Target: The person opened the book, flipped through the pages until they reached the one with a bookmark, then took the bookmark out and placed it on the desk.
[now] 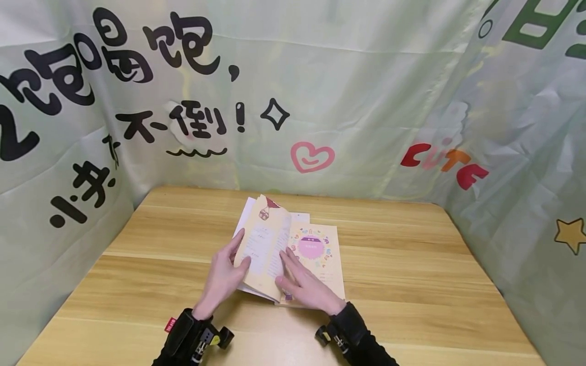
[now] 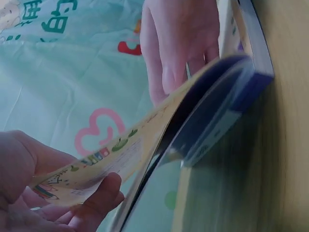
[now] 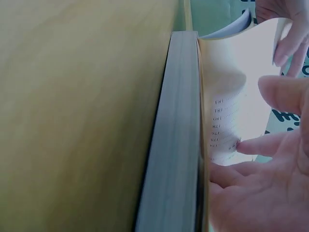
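A thick paperback book (image 1: pixel 316 274) lies spread near the middle of the table, its right side showing a page with a pink circle ringed by small coloured drawings. My left hand (image 1: pixel 224 267) pinches the raised left page (image 1: pixel 261 249) at its outer edge, thumb on the printed face. In the left wrist view, that page (image 2: pixel 116 164) bends up with a dark cover behind it. Near the gutter, the fingers of my right hand (image 1: pixel 306 284) are extended against the paper. Lines with page numbers show beside those fingers (image 3: pixel 258 145) in the right wrist view.
The wooden table (image 1: pixel 403 284) runs out on both sides of the book. Behind it hangs a pale green cloth (image 1: pixel 366 91) with black lettering, a pink heart (image 1: pixel 313 157) and the word "CUTE". Black camera bands (image 1: pixel 187 335) sit on both wrists.
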A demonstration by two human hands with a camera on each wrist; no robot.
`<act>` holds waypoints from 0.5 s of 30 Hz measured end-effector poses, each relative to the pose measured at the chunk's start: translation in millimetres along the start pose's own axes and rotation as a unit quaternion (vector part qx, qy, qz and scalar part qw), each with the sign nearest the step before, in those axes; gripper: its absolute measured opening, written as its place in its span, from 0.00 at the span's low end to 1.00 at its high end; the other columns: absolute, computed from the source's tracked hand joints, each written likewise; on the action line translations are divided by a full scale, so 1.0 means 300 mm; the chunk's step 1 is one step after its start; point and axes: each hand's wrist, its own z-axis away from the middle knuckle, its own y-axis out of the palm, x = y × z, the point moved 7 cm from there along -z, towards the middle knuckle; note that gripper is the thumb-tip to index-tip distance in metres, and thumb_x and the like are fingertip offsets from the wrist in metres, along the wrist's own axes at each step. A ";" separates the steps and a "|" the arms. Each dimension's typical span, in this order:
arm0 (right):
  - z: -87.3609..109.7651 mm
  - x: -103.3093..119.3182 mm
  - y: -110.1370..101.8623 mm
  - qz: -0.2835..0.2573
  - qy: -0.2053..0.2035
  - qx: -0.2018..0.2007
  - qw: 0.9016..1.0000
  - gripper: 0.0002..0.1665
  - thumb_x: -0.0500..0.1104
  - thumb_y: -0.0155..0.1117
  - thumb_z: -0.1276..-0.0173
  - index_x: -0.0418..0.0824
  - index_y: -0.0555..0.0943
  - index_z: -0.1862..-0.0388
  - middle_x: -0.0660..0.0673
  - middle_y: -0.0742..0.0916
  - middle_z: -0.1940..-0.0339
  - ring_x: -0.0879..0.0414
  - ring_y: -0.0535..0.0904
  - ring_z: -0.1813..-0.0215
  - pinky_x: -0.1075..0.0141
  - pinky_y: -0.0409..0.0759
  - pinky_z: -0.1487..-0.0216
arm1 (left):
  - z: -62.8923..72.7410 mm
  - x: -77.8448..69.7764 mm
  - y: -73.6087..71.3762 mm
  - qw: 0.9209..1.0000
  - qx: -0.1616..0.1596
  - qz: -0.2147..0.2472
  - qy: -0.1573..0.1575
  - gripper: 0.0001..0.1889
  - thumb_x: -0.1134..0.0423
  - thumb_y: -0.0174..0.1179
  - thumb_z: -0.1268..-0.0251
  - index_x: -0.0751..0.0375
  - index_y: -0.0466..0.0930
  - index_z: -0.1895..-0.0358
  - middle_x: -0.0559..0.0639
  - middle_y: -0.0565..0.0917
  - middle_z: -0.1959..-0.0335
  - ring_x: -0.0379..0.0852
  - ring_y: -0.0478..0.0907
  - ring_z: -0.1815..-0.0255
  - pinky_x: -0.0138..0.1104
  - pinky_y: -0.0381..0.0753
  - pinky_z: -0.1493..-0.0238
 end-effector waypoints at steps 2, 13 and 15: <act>0.000 -0.002 0.003 0.003 -0.004 0.007 1.000 0.43 0.57 0.48 0.20 0.37 0.49 0.17 0.33 0.48 0.16 0.39 0.47 0.15 0.40 0.51 0.18 | 0.000 -0.005 -0.008 0.999 0.000 -0.037 0.007 0.37 0.78 0.59 0.39 0.69 0.60 0.24 0.70 0.69 0.28 0.64 0.79 0.37 0.39 0.87 0.44; -0.001 -0.004 0.017 0.013 -0.029 0.036 0.999 0.42 0.57 0.50 0.21 0.37 0.52 0.18 0.37 0.49 0.15 0.41 0.48 0.15 0.42 0.52 0.18 | 0.002 -0.004 -0.024 0.989 0.047 -0.141 0.011 0.36 0.77 0.59 0.40 0.73 0.61 0.26 0.70 0.56 0.21 0.68 0.58 0.23 0.58 0.57 0.22; -0.001 -0.004 0.020 0.018 -0.033 0.040 0.998 0.42 0.57 0.50 0.21 0.36 0.53 0.18 0.37 0.49 0.15 0.41 0.48 0.15 0.42 0.52 0.18 | 0.003 0.001 -0.021 0.986 0.065 -0.154 0.004 0.35 0.77 0.59 0.40 0.75 0.62 0.27 0.71 0.54 0.21 0.70 0.57 0.23 0.59 0.57 0.22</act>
